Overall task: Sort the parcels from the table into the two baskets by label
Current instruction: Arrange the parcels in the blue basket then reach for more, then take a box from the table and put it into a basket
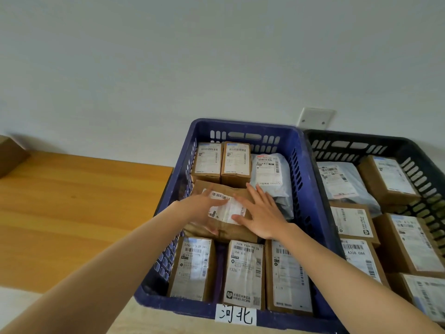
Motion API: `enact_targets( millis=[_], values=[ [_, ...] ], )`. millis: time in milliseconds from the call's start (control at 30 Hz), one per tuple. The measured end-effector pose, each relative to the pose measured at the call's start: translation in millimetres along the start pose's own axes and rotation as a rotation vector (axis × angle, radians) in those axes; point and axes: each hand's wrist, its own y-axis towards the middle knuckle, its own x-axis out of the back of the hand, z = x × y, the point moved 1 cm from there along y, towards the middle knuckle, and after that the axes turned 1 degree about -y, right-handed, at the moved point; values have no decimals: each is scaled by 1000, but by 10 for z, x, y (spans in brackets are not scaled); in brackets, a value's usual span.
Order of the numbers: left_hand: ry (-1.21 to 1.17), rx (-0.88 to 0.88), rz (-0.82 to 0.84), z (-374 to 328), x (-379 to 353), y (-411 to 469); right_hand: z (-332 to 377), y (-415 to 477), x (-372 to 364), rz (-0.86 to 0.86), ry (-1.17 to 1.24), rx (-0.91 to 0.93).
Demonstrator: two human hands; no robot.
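Two bare forearms entered from the bottom corners of the frame and met over the blue basket [180, 307], whose near rim carried a handwritten paper tag [235, 314] at bottom centre. Just past that rim three cardboard boxes [244, 273] lay side by side, labels up, filling the near row.

In the middle of the basket sat the brown paper parcel [228, 230], its wrinkled label facing up. The left hand [202, 210] and the right hand [260, 213] lay flat on it with fingers straight and spread, gripping nothing. They seemed to be pressing it down so it would settle level between the rows. Its near edge touched the near boxes.

Beyond it two more boxes [208, 160] stood together at the far left corner, and a grey poly bag [269, 172] filled the right side. Little floor room was left, so further parcels would probably have to stack on top.

To the right, touching the blue one, the black basket [356, 137] was likewise well packed with boxes and a bag. At left the wooden bench [72, 213] showed bare wood, with one brown box [9, 155] at the frame's left edge, possibly a parcel yet to sort. A white wall plate [315, 118] sat on the wall behind the baskets.
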Motion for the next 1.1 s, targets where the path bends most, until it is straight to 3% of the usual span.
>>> enact_targets(
  millis=[267, 500, 767, 1100],
  values=[
    [14, 19, -376, -10, 453, -427, 134, 258, 497, -247, 181, 46],
    [-103, 187, -517, 502, 647, -1001, 694, 554, 815, -335, 233, 130],
    [-192, 320, -619, 1763, 395, -1895, 2180, 1002, 749, -373, 250, 296],
    [-369, 467, -680, 3623, -236, -3143, 4327, 1477, 319, -324, 344, 319]
  ],
)
